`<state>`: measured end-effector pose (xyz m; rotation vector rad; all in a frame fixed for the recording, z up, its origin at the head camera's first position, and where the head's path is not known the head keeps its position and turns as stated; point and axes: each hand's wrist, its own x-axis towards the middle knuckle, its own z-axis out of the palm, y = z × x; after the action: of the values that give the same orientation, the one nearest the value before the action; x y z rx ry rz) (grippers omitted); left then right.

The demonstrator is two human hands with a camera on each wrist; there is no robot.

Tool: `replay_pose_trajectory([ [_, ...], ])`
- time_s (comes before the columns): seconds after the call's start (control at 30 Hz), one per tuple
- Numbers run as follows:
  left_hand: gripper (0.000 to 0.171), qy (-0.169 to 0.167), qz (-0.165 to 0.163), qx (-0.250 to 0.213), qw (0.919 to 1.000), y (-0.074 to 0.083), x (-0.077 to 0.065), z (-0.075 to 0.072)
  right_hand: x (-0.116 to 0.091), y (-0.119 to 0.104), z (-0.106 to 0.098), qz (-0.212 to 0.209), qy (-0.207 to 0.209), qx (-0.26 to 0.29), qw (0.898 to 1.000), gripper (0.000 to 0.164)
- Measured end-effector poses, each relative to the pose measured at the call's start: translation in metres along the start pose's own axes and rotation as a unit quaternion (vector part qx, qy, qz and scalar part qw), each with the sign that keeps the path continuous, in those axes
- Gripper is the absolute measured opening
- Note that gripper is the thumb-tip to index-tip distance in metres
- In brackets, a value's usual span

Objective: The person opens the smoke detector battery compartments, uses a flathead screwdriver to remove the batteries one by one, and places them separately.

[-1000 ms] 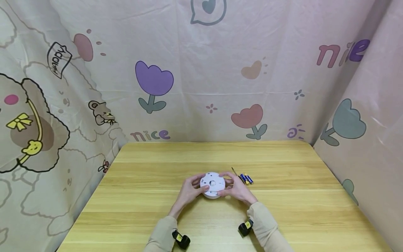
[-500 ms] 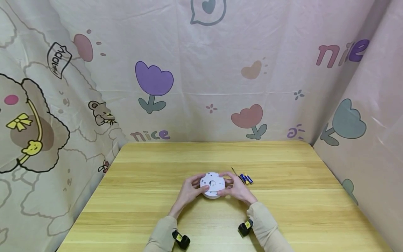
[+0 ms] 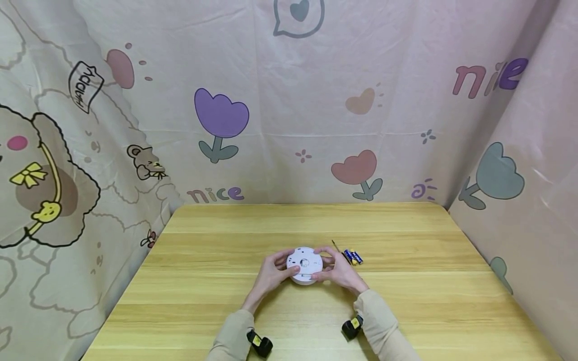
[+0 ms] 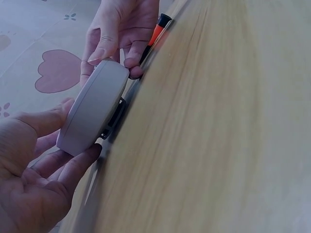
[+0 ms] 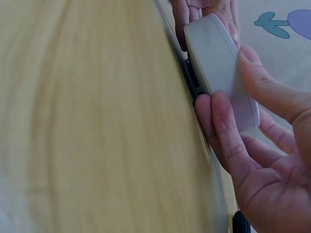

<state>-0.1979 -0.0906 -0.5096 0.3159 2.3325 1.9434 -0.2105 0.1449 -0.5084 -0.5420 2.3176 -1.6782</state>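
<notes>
A round white device (image 3: 307,255), puck-shaped with small dark marks and a ring on its upper face, is held low over the wooden table between both hands. My left hand (image 3: 270,275) grips its left side, thumb on the top face and fingers underneath. From the right, my right hand (image 3: 341,273) pinches the opposite rim with thumb and fingers. The left wrist view shows the device's smooth side wall (image 4: 95,109) and a dark framed part (image 4: 115,119) sticking out below. That same dark part (image 5: 192,77) appears in the right wrist view, close over the table.
Blue batteries (image 3: 353,256) with yellow ends lie just right of my right hand. Beside them is a thin screwdriver (image 3: 335,244), whose black and orange handle (image 4: 158,31) shows in the left wrist view. Printed curtains (image 3: 280,165) rise behind the table (image 3: 226,225) and on both sides.
</notes>
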Motion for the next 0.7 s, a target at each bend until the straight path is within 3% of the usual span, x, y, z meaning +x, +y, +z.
replay_pose_trajectory([
  [0.43, 0.059, 0.0, -0.003, 0.004, 1.0, -0.0014, -0.0005, -0.0002, -0.0005, 0.0008, 0.0016, 0.015, -0.001, 0.025, 1.0, 0.069],
  [0.7, 0.061, -0.007, 0.005, 0.033, 0.9994, -0.0039, 0.0001, -0.002, -0.0022, 0.0011, 0.0031, 0.014, -0.017, 0.062, 0.998, 0.068],
])
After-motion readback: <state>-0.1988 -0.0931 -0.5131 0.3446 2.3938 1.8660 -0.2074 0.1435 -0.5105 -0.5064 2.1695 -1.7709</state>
